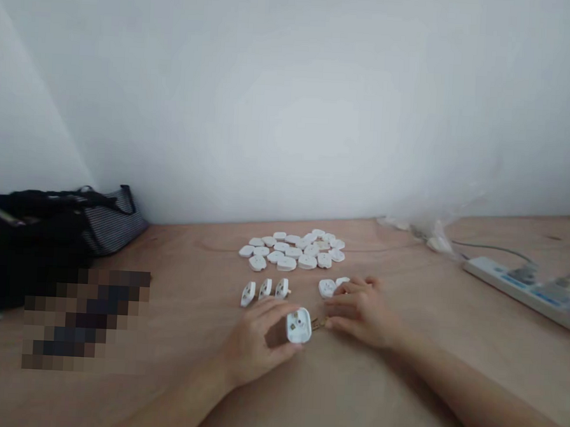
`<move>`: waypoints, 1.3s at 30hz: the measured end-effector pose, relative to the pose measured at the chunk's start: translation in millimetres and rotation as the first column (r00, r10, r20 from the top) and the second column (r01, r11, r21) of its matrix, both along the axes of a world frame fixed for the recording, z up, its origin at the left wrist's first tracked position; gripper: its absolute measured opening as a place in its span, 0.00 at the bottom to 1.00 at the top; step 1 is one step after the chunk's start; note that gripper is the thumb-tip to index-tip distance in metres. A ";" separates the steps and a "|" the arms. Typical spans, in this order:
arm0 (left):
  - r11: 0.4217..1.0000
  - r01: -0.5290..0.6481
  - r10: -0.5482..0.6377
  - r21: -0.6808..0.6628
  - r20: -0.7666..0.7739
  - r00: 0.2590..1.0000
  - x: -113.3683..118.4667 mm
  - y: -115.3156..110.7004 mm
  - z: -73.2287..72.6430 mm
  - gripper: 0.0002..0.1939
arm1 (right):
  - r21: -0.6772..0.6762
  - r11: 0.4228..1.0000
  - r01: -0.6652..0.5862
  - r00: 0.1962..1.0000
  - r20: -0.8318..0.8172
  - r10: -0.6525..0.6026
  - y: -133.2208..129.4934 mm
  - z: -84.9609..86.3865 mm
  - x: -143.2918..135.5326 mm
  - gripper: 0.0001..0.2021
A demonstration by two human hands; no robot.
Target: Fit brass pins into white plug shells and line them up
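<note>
Near the front middle, my left hand [259, 343] grips a white plug housing [299, 326] between thumb and fingers, its open side with brass-coloured parts facing me. To its right, my right hand [363, 310] is low over the table, fingers bent. Its thumb and a finger are by small brass pieces [318, 324] beside the housing; whether it pinches one is too small to tell. Under its other fingers lie white covers [327, 288]. Three plug housings [264, 289] stand in a row behind my left hand. Farther back several white plug parts [286, 263] lie in a cluster.
A white power strip [524, 286] with plugs and cables lies at the right. A clear plastic bag [437, 228] is near the wall. Black bags [30, 238] fill the left side, with a pixelated dark patch on the wooden table [178, 322].
</note>
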State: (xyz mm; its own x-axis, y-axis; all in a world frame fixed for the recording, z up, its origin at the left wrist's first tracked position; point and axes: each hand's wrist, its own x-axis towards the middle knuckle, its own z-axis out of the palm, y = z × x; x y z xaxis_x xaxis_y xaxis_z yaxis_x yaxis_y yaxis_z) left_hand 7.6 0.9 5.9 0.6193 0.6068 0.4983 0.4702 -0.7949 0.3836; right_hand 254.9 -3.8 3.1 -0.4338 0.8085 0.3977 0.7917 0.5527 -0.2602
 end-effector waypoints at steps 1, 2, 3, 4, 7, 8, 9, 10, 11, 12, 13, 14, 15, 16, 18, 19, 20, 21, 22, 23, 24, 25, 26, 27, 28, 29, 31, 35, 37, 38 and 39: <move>1.000 0.002 -0.002 0.001 0.000 1.000 0.2 1.1 -0.9 0.22 | -0.015 1.000 0.006 1.000 0.009 -0.006 2.3 -2.5 2.0 0.11; 1.000 0.005 -0.005 0.001 0.000 1.000 0.5 2.2 -1.8 0.22 | -0.031 1.000 0.002 1.000 0.010 -0.002 4.5 -5.4 2.8 0.10; 1.000 0.006 -0.006 0.002 0.001 1.000 0.8 3.2 -2.6 0.22 | -0.047 0.999 -0.005 1.000 0.006 0.006 6.6 -8.5 2.8 0.08; 1.000 0.007 -0.007 0.001 0.002 1.000 1.1 4.0 -3.4 0.23 | -0.063 0.998 -0.014 1.000 -0.003 0.014 8.5 -11.5 2.1 0.07; 1.000 0.005 -0.005 0.001 0.012 1.000 1.6 5.0 -4.8 0.23 | -0.089 0.996 -0.019 0.999 -0.049 0.015 12.6 -17.6 -0.3 0.06; 1.000 0.006 -0.006 0.000 0.009 1.000 1.6 4.8 -4.9 0.23 | -0.087 0.996 -0.019 0.998 -0.063 0.013 13.4 -18.4 -0.5 0.06; 1.000 0.004 -0.004 0.002 0.005 1.000 1.6 4.5 -4.9 0.23 | -0.080 0.997 -0.017 0.997 -0.081 0.010 13.7 -18.7 -0.5 0.06; 1.000 -0.003 0.003 0.005 -0.002 1.000 1.5 4.1 -4.7 0.23 | -0.070 0.997 -0.012 0.994 -0.111 0.005 13.6 -18.5 -0.3 0.05; 1.000 -0.011 0.011 0.009 -0.008 1.000 1.4 3.7 -4.5 0.23 | -0.063 0.998 -0.006 0.988 -0.157 -0.004 13.0 -18.0 -0.3 0.05; 1.000 -0.020 0.020 0.014 -0.013 1.000 1.4 3.1 -4.1 0.23 | -0.057 0.998 -0.002 0.976 -0.218 -0.011 11.8 -17.1 -0.7 0.04; 0.999 -0.028 0.028 0.019 -0.017 0.999 1.5 2.6 -3.8 0.23 | -0.055 0.999 -0.002 0.957 -0.291 -0.014 10.1 -16.0 -1.7 0.03; 0.999 -0.038 0.038 0.025 -0.019 0.999 1.7 2.1 -3.4 0.22 | -0.050 0.999 -0.009 0.931 -0.365 -0.010 7.8 -14.7 -3.4 0.03; 0.998 -0.048 0.049 0.031 -0.020 0.999 1.9 1.5 -2.9 0.22 | -0.043 0.999 -0.025 0.904 -0.427 0.005 4.9 -13.1 -6.0 0.03; 0.998 -0.057 0.058 0.037 -0.020 0.998 2.3 1.0 -2.5 0.22 | -0.034 0.998 -0.052 0.881 -0.472 0.030 1.7 -11.4 -9.2 0.03; 0.997 -0.066 0.067 0.046 -0.025 0.997 3.2 0.1 -1.6 0.21 | -0.010 0.994 -0.110 0.860 -0.502 0.090 -5.2 -8.0 -16.8 0.04; 0.996 -0.068 0.070 0.050 -0.028 0.997 3.8 -0.3 -1.1 0.21 | 0.004 0.992 -0.126 0.861 -0.497 0.111 -8.6 -6.5 -20.7 0.04; 0.996 -0.069 0.070 0.053 -0.028 0.997 4.3 -0.6 -0.7 0.21 | 0.020 0.992 -0.128 0.866 -0.486 0.121 -11.5 -5.4 -24.3 0.04; 0.996 -0.067 0.068 0.056 -0.027 0.997 4.8 -1.0 -0.4 0.21 | 0.034 0.992 -0.120 0.873 -0.473 0.122 -14.1 -4.6 -27.4 0.03; 0.996 -0.064 0.065 0.058 -0.025 0.998 5.2 -1.3 -0.2 0.20 | 0.051 0.993 -0.106 0.879 -0.461 0.117 -16.0 -4.2 -29.9 0.03; 0.996 -0.064 0.065 0.060 -0.022 0.998 5.5 -1.6 -0.1 0.20 | 0.064 0.994 -0.090 0.887 -0.448 0.109 -17.5 -4.0 -31.8 0.03; 0.996 -0.065 0.066 0.062 -0.016 0.998 5.7 -1.8 -0.1 0.21 | 0.075 0.994 -0.078 0.895 -0.434 0.102 -18.4 -4.0 -33.1 0.03; 0.996 -0.066 0.067 0.064 -0.013 0.998 5.8 -2.0 -0.3 0.21 | 0.082 0.994 -0.071 0.904 -0.417 0.099 -18.9 -4.2 -33.8 0.03; 0.996 -0.064 0.065 0.065 -0.012 0.998 5.9 -2.2 -0.5 0.21 | 0.088 0.994 -0.069 0.912 -0.399 0.098 -19.1 -4.3 -34.1 0.04; 0.996 -0.064 0.065 0.066 -0.012 0.998 6.0 -2.3 -0.8 0.21 | 0.094 0.993 -0.068 0.919 -0.382 0.099 -19.1 -4.5 -34.1 0.04; 0.996 -0.065 0.066 0.068 -0.010 0.998 6.1 -2.3 -1.1 0.21 | 0.097 0.993 -0.071 0.924 -0.368 0.102 -18.9 -4.6 -33.8 0.04; 0.995 -0.069 0.069 0.068 -0.007 0.998 6.3 -2.4 -1.4 0.21 | 0.098 0.992 -0.077 0.927 -0.358 0.108 -18.7 -4.7 -33.4 0.04; 0.995 -0.075 0.076 0.068 -0.005 0.997 6.6 -2.3 -1.8 0.20 | 0.105 0.991 -0.088 0.930 -0.349 0.120 -18.1 -4.9 -32.3 0.04; 0.994 -0.087 0.087 0.068 0.001 0.996 7.1 -2.0 -2.0 0.21 | 0.131 0.987 -0.095 0.928 -0.347 0.136 -16.9 -6.5 -30.4 0.05; 0.994 -0.088 0.089 0.071 0.001 0.996 7.4 -2.2 -1.5 0.21 | 0.135 0.986 -0.100 0.929 -0.341 0.141 -16.5 -7.2 -30.4 0.05; 0.993 -0.089 0.090 0.072 0.001 0.996 7.6 -2.5 -1.0 0.20 | 0.134 0.985 -0.105 0.931 -0.334 0.145 -16.4 -7.2 -30.7 0.05; 0.994 -0.087 0.087 0.073 -0.003 0.996 7.9 -3.1 -0.3 0.20 | 0.135 0.985 -0.111 0.934 -0.324 0.150 -16.4 -6.9 -31.2 0.05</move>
